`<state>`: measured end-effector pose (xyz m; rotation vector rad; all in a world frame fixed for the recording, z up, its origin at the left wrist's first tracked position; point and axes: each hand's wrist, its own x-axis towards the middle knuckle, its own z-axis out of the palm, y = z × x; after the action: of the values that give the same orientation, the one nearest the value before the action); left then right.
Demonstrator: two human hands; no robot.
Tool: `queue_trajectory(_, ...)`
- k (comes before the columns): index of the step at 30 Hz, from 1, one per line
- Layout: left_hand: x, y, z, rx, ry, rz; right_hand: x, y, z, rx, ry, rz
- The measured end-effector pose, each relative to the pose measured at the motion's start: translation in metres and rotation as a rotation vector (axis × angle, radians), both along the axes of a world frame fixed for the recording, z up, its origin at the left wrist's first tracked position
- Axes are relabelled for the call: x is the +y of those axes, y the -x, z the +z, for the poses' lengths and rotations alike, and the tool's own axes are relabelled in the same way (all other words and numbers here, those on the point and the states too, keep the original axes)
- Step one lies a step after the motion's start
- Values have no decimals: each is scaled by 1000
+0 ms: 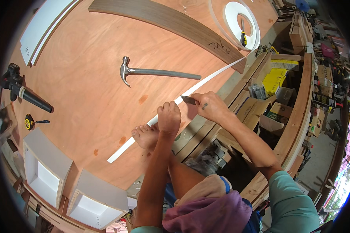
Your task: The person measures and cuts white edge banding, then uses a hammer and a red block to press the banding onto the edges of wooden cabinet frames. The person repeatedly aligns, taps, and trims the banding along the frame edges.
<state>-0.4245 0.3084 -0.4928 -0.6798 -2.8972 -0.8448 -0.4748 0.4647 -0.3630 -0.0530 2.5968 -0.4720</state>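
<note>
A long white edge-banding strip (125, 150) lies diagonally across the plywood tabletop and runs back to a white roll (229, 14) at the far right. My left hand (169, 117) is closed at the strip's middle, fingers curled over it and hiding part of it. Close by, my right hand (213, 107) grips a flat, dark metal blade (188, 100); its tip meets the strip's edge, and any handle is hidden in my fist. My bare foot (146, 136) rests on the strip just nearer than my left hand.
Beyond the strip lies a claw hammer (159, 73). A brown board (155, 19) is behind it; a yellow-black tool (243, 39) sits inside the roll. A blower-like black tool (35, 99), tape measure (29, 122) and white boxes (42, 176) are leftward. Shelves with boxes (274, 80) stand right.
</note>
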Motion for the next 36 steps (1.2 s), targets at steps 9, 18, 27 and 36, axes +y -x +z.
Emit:
queue_trajectory(9, -2, -2, -3, -49, 27, -3, -6, 9, -7, 48, 32, 175)
queue_trajectory(18, 2, -3, 7, -64, 135, 5, 9, 24, -19, -48, 42, 234)
queue_trajectory(27, 6, 6, 49, -421, 211, -83, 7, 22, -23, 24, 68, 244)
queue_trajectory(36, 23, 24, 65, -652, 369, -103, 9, 23, -18, -22, 5, 216)
